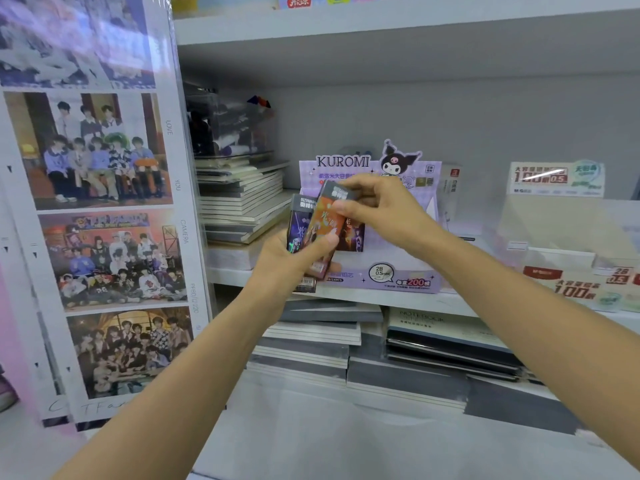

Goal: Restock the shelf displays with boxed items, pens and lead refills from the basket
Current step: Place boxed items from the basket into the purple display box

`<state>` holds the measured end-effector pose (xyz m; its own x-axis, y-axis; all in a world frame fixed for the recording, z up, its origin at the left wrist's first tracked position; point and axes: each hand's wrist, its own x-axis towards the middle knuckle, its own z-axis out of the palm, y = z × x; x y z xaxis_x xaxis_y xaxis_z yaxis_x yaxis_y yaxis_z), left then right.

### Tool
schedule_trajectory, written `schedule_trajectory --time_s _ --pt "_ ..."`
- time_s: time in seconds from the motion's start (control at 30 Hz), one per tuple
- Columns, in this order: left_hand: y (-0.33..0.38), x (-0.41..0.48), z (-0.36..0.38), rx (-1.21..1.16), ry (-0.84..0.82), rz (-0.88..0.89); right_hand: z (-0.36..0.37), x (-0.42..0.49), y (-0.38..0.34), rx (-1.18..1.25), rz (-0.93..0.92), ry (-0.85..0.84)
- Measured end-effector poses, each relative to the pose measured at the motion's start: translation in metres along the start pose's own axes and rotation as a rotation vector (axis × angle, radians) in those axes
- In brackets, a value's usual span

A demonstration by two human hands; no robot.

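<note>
White shelving (453,304) carries a purple Kuromi display box (401,276). Just in front of it, the left hand (285,263) grips several small boxes (300,221) with curled fingers, while the right hand (382,206) pinches the orange box (323,224) by its top edge.

Shelf bay (450,116) stands open above the Kuromi display (401,277), flanked by notebook stack (242,202) and refill display (557,181).

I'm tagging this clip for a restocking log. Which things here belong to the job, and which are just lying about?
Job: small boxes held in the left hand; orange box pinched by the right hand; Kuromi display; lead refill display to its right.
Lying about: notebook stacks; photo poster; clear case.
</note>
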<state>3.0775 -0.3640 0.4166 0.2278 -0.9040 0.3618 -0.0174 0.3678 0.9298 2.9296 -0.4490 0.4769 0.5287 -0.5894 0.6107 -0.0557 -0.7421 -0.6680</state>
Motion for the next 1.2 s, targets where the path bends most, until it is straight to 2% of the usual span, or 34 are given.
schedule_trajectory --time_s 0.1,0.2,0.27,0.47,0.73,0.9,1.03,1.2 --pt "-0.001 0.003 0.001 -0.037 0.117 -0.067 -0.026 0.005 -0.002 0.091 -0.002 0.196" --pt "-0.004 -0.001 0.0 0.029 0.125 -0.022 -0.047 0.01 0.003 -0.091 -0.044 0.291" --pt "-0.006 -0.004 0.0 0.068 0.093 0.019 -0.05 0.008 0.007 -0.208 -0.023 0.25" --pt "-0.006 -0.011 0.004 0.078 0.098 0.085 -0.028 -0.001 0.016 -0.328 -0.05 0.208" --pt "-0.015 0.0 0.003 0.114 0.042 0.074 -0.028 0.016 0.008 -0.58 -0.06 0.031" --pt "-0.015 0.008 -0.002 0.11 0.046 0.041 -0.025 0.026 0.008 -0.587 -0.041 0.009" --pt "-0.015 0.013 -0.002 0.136 0.074 0.05 -0.03 0.034 0.006 -0.571 0.011 -0.069" --pt "-0.018 0.016 -0.003 0.152 0.026 0.071 -0.026 0.028 0.009 -0.529 -0.002 -0.005"
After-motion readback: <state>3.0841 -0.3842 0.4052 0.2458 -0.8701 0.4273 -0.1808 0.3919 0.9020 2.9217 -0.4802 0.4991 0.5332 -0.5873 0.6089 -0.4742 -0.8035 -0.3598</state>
